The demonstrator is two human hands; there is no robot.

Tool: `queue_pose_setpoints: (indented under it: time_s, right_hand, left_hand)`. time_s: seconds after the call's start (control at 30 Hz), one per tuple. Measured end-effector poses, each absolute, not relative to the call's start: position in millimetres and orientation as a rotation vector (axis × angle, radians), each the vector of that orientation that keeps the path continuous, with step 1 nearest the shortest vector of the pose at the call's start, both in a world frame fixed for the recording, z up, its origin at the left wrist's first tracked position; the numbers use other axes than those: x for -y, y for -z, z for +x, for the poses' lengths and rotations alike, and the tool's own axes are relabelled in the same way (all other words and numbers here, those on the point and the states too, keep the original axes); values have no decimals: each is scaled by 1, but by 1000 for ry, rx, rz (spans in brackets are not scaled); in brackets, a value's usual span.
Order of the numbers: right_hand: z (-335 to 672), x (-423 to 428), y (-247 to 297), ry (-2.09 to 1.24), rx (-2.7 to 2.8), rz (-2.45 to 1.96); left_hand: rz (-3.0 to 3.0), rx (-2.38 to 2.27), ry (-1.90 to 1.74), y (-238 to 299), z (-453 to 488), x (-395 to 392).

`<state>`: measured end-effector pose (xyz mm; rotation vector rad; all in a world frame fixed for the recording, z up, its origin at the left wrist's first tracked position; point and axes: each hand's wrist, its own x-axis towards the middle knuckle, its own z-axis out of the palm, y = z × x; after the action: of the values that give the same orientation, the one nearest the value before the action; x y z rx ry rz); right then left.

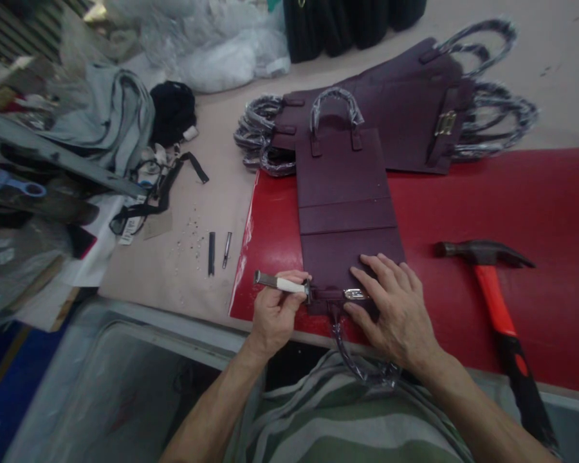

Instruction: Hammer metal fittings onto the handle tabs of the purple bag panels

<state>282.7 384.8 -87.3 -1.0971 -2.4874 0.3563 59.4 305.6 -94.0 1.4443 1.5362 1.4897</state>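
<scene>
My left hand is closed around a metal hand tool, punch-like, with a white grip. Its far end meets the left end of a dark purple strap on a leather bag panel. Flat on the panel's near part rests my right hand, fingers spread, beside a shiny metal clasp plate. A plastic-wrapped handle hangs from the panel over the table's front edge, towards my lap.
A claw hammer lies right on the red mat. Behind is a stack of purple bag pieces with wrapped handles. Two small metal tools, one a dark rod, lie left near scattered bits. A grey bin stands below.
</scene>
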Motion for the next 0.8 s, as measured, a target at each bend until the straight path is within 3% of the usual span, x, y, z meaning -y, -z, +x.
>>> queue_pose_setpoints:
  time_s: [0.8]
  right_hand:
    - [283, -384, 89, -346, 2457, -1087]
  left_hand:
    - [1597, -1510, -1475, 93, 65, -310]
